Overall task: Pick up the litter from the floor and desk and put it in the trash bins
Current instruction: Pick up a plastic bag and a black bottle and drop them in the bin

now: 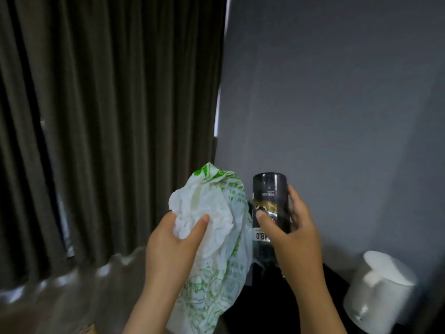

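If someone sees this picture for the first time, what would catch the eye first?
The crumpled white bag with green print, gripped by the left hand at centre, stands out first. Beside it, the right hand holds a dark bottle whose label reads upside down. A white kettle stands at lower right.

1 white kettle (blurred) stands on the black desk.
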A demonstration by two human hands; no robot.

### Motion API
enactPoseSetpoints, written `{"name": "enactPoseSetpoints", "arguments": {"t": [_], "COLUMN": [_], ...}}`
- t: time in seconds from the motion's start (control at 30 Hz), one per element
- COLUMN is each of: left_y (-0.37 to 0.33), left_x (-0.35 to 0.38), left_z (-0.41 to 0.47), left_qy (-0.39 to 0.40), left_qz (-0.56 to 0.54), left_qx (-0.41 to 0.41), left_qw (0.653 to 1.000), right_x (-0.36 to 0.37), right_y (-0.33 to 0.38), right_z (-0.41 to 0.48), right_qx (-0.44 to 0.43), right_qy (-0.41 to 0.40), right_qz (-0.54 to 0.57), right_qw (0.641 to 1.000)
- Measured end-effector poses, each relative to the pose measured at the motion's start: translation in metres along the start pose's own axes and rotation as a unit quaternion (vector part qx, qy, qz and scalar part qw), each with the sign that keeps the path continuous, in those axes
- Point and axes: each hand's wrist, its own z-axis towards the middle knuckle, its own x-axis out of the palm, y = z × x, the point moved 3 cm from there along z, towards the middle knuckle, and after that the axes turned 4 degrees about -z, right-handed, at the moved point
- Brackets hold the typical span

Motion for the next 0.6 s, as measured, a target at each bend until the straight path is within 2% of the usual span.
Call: {"name": "enactPoseSetpoints", "arguments": {"t": [0.17, 0.33, 0.47, 0.6], "left_y": [-0.039, -0.061, -0.067, -0.084], "left_x": [0.016, 0.019, 0.028, 0.046], "left_z": [0.007, -0.005, -0.038, -0.095], "left_qy": [0.065, 0.149, 0.234, 0.332], "left_qz": [-0.042, -0.107, -0.158, -0.189], "left_qx": [0.055, 0.063, 0.062, 0.059], "left_qw": [0.996, 0.981, 0.957, 0.922], "right_x": [-0.034, -0.055, -0.072, -0.109], "right_y": [0.041, 0.078, 0.093, 0.116], "right_z": [-0.017, -0.063, -0.118, -0.183], "right_qx": [-0.045, -0.073, -0.061, -0.026], "right_qy": [-0.092, -0.2, -0.274, -0.355], "right_qz": [-0.041, -0.106, -0.164, -0.238], "right_qw": [0.994, 0.971, 0.946, 0.904]}}
